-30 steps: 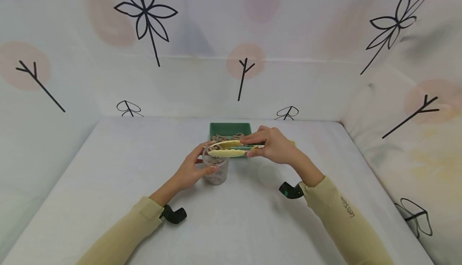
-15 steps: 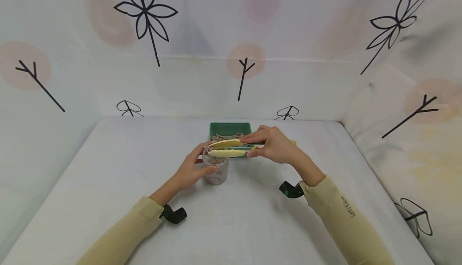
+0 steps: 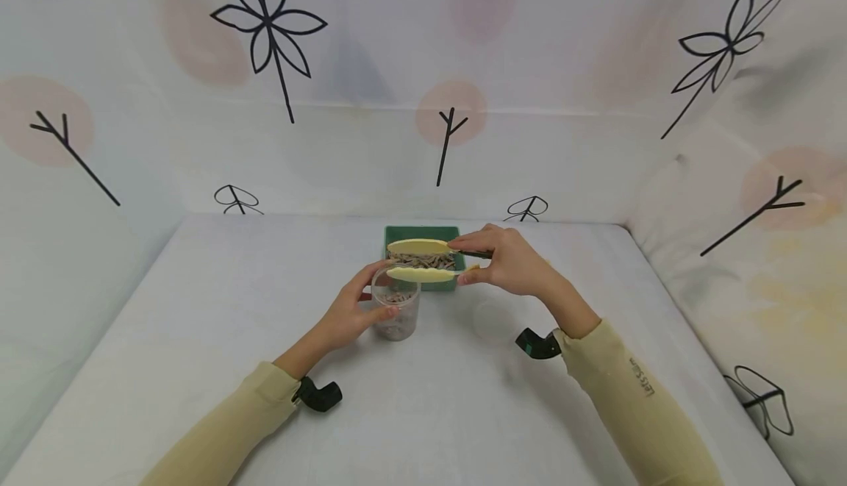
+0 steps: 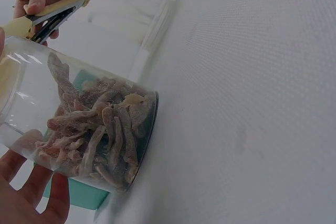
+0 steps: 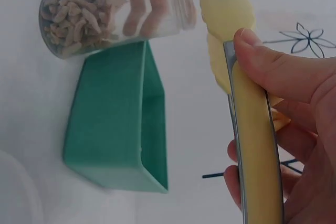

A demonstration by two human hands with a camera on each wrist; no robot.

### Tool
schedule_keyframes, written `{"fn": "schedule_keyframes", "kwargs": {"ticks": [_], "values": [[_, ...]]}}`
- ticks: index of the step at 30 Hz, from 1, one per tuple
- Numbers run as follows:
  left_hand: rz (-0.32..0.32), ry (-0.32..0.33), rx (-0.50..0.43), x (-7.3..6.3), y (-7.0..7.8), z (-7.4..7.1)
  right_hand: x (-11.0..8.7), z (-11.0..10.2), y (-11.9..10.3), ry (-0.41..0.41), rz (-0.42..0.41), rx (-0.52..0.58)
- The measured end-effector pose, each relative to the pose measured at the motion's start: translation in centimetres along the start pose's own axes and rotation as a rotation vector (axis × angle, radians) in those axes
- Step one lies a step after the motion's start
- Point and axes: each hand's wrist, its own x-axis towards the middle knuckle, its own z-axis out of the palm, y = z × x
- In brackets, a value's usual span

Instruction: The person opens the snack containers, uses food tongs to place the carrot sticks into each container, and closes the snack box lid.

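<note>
My left hand point(image 3: 345, 315) grips a clear plastic jar point(image 3: 395, 313) standing on the white table, partly filled with brown dried strips point(image 4: 100, 129). My right hand point(image 3: 512, 262) holds yellow tongs point(image 3: 420, 259) by the handle, thumb on top point(image 5: 294, 72). The tongs' two blades are spread apart over the green tray point(image 3: 421, 235), just behind the jar's mouth. More brown strips point(image 3: 423, 259) lie in the tray, seen between the blades. In the right wrist view the jar point(image 5: 105, 9) lies beyond the tray point(image 5: 121, 129), with the tongs point(image 5: 252, 145) in front.
A clear round lid point(image 3: 492, 319) lies on the table right of the jar. Patterned cloth walls close in the back and both sides. Black wrist cameras point(image 3: 319, 393) sit at both cuffs.
The tongs, nearly closed over the jar's mouth before, have spread open and moved back over the green tray. My left hand and the jar stayed put.
</note>
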Motion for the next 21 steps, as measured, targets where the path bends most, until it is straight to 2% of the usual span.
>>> {"fn": "schedule_keyframes", "kwargs": {"ticks": [4,11,16,21], "values": [[0.033,0.002,-0.015,0.0,0.0,0.0,0.2,-1.0,0.8,-0.006,0.096,-0.047],[0.063,-0.001,-0.040,0.0,-0.5,0.0,1.5,-2.8,2.3,-0.087,0.229,-0.274],[0.075,-0.004,-0.041,0.0,-0.6,-0.1,3.3,-3.4,2.0,-0.199,0.291,-0.433],[0.082,0.000,-0.032,0.0,-0.6,-0.1,6.0,-3.5,0.6,-0.357,0.364,-0.543]]}}
